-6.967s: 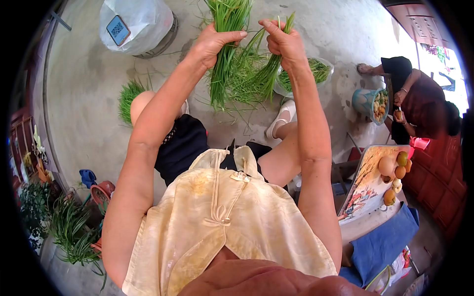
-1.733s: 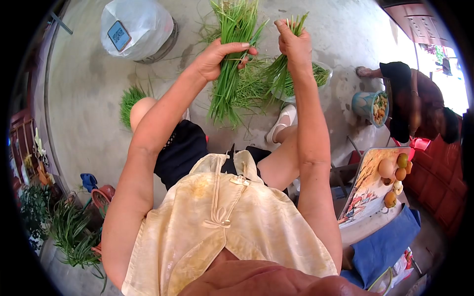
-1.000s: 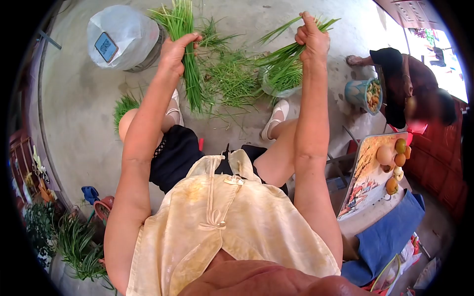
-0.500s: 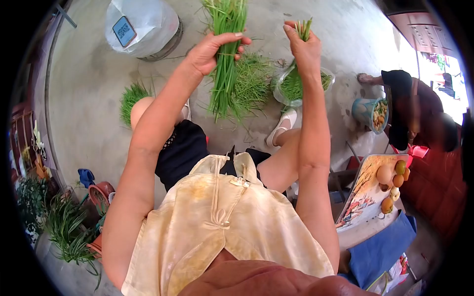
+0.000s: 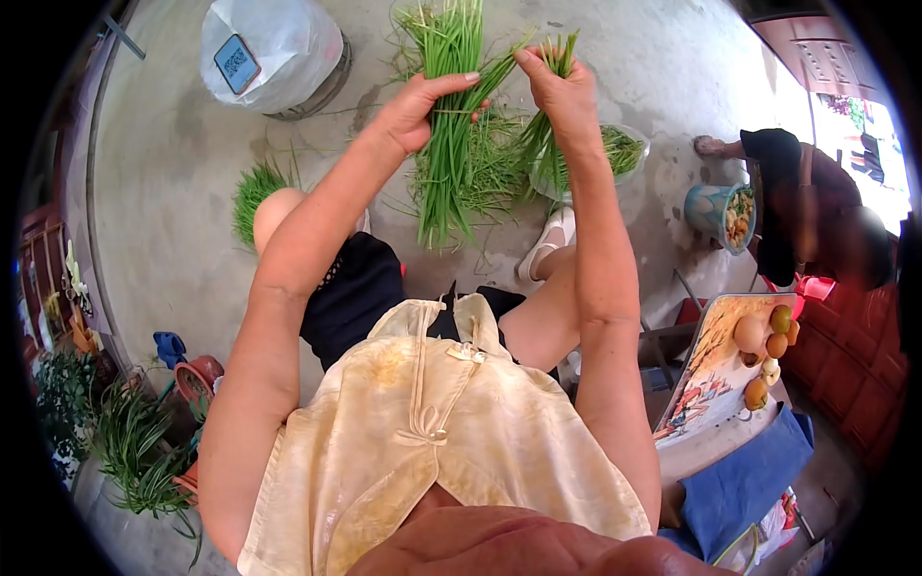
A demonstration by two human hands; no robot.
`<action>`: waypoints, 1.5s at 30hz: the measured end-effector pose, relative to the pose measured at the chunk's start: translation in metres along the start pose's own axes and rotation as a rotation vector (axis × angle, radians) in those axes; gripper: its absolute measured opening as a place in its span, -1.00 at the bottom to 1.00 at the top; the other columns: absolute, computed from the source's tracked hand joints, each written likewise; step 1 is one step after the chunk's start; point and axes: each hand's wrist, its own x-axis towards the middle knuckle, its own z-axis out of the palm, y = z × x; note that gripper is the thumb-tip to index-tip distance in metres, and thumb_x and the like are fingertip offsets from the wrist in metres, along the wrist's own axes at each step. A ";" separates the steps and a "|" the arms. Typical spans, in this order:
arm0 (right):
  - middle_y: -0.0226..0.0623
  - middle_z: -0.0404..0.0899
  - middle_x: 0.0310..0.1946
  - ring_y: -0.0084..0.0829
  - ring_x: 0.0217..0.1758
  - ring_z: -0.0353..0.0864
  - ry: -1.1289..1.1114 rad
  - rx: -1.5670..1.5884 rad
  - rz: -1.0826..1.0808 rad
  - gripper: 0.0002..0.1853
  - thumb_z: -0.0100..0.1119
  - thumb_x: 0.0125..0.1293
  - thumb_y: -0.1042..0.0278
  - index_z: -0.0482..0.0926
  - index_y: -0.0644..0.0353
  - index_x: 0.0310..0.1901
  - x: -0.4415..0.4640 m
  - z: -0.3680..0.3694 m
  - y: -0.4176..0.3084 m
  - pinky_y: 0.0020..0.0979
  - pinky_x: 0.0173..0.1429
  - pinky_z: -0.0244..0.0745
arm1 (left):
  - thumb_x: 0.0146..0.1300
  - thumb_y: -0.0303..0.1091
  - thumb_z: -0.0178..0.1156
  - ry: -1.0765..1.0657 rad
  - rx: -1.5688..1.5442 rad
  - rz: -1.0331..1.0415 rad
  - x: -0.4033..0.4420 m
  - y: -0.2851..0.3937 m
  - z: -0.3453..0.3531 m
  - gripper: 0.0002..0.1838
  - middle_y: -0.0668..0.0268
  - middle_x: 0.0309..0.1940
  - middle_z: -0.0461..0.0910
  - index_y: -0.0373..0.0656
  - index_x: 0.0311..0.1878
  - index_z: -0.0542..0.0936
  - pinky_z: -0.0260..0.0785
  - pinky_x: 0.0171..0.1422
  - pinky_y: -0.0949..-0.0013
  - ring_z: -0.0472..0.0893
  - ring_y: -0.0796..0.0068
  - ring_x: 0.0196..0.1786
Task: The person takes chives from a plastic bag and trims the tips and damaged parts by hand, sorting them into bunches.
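My left hand (image 5: 415,113) is wrapped around a thick bunch of long green chives (image 5: 447,168), its thumb lying across the front. The stalks stick out above the hand and hang down below it. Just to the right, my right hand (image 5: 565,96) pinches a smaller bunch of chives (image 5: 540,144). Some stalks slant between the two hands. Loose chives (image 5: 495,173) lie on the floor underneath. Behind my right wrist is a clear bowl or bag (image 5: 642,154) with more greens in it, partly hidden by the wrist.
A plastic-covered bucket (image 5: 293,48) bears a phone (image 5: 236,64) with a QR code. Another clump of chives (image 5: 255,197) lies by my knee. At right, a person (image 5: 826,211) is near a blue bucket (image 5: 709,213) of scraps. A board (image 5: 706,384) holds eggs and fruit.
My right hand has moved left with its bunch, close to the bunch in my left hand. The left hand has come slightly down, still holding its chives.
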 end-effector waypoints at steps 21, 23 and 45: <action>-0.63 0.36 -0.66 -0.75 -0.62 0.22 -0.099 -0.131 0.135 -0.78 0.30 0.19 0.22 0.61 0.19 -0.26 -0.004 -0.008 -0.003 -0.58 -0.53 0.10 | 0.05 -0.47 0.36 0.172 0.063 0.093 0.000 0.003 0.008 -0.76 0.33 -0.36 0.63 -0.21 -0.19 0.58 0.50 -0.35 0.41 0.59 0.52 -0.40; -0.67 0.25 -0.73 -0.78 -0.71 0.11 -0.044 -0.079 0.171 -0.83 0.27 0.24 0.27 0.58 0.18 -0.28 0.000 -0.022 -0.012 -0.61 -0.62 -0.06 | 0.03 -0.46 0.37 0.217 0.031 0.074 0.008 0.009 -0.016 -0.79 0.33 -0.42 0.63 -0.22 -0.25 0.59 0.46 -0.39 0.44 0.58 0.54 -0.44; -0.40 0.53 -0.62 -0.58 -0.51 0.42 0.219 -0.446 -0.052 -0.73 0.26 0.17 0.17 0.63 0.23 -0.27 0.015 -0.036 0.009 -0.44 -0.38 0.35 | 0.09 -0.40 0.35 0.127 0.190 0.078 -0.003 -0.003 0.004 -0.77 0.34 -0.33 0.65 -0.18 -0.17 0.59 0.44 -0.37 0.46 0.60 0.58 -0.33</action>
